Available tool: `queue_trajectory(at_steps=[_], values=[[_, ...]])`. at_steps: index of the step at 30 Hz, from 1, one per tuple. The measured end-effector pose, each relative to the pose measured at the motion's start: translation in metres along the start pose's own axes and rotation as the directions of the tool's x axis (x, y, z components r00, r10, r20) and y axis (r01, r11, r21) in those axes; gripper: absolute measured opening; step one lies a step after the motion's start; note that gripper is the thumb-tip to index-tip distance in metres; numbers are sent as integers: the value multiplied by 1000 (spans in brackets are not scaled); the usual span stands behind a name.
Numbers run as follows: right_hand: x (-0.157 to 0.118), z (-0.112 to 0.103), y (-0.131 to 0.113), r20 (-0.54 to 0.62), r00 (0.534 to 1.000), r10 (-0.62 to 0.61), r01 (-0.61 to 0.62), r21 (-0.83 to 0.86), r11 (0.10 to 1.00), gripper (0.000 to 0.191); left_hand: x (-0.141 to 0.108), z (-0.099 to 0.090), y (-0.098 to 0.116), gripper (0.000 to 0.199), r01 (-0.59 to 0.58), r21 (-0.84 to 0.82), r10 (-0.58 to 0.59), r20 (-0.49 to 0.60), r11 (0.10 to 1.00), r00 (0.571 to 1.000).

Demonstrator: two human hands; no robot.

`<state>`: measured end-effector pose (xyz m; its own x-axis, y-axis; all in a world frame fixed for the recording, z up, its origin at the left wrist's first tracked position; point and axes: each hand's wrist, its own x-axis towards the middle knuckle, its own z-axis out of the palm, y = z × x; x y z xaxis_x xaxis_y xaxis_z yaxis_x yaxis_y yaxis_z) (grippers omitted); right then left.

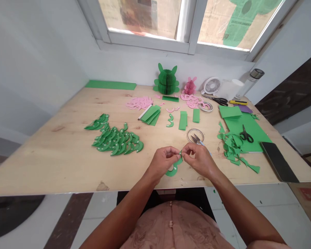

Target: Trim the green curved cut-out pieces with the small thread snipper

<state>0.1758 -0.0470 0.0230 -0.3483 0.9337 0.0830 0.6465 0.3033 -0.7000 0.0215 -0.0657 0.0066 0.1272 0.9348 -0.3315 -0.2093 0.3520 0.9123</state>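
Observation:
My left hand (pixel 163 162) and my right hand (pixel 200 159) meet near the table's front edge, thumbs and fingers pinched together. Between them is a curved green paper cutout (pixel 172 171) with small white patches on it; its upper end is at the fingertips and partly hidden. Just beyond my right hand lie small pointed snips (pixel 196 138), their handles partly covered by the hand, over a clear tape roll (pixel 188 134). To the left spreads a pile of similar green cutouts (pixel 116 140), many with white patches.
Green paper scraps (pixel 232 145), black scissors (pixel 246 134) and a phone (pixel 278 162) lie at the right. Folded green paper (pixel 151 114) and pink cutouts (pixel 140 102) are farther back. Green (pixel 167 82) and pink (pixel 190 86) paper figures, a fan (pixel 211 85) and a bottle (pixel 250 83) stand by the wall.

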Motion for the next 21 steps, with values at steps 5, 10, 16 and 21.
queue_trajectory(at_steps=[5, 10, 16, 21], values=[[-1, 0, -5, -14, 1000, -14, 13, -48, 999, 8, 0, -1, -1, 22, -3, 14, 3, 4, 1000, 1000], [-3, 0, -8, -39, 999, -2, -1, -68, 998, 8, -2, 0, 1, 23, 7, 29, -7, 4, 1000, 1000], [-4, 1, -10, -49, 999, -3, -1, -83, 997, 9, -4, 0, 2, 23, 7, 24, -7, 2, 1000, 1000], [-4, -1, -10, -33, 999, -14, 11, -76, 997, 8, -4, 0, 2, 24, 14, 32, -14, -5, 999, 1000]])
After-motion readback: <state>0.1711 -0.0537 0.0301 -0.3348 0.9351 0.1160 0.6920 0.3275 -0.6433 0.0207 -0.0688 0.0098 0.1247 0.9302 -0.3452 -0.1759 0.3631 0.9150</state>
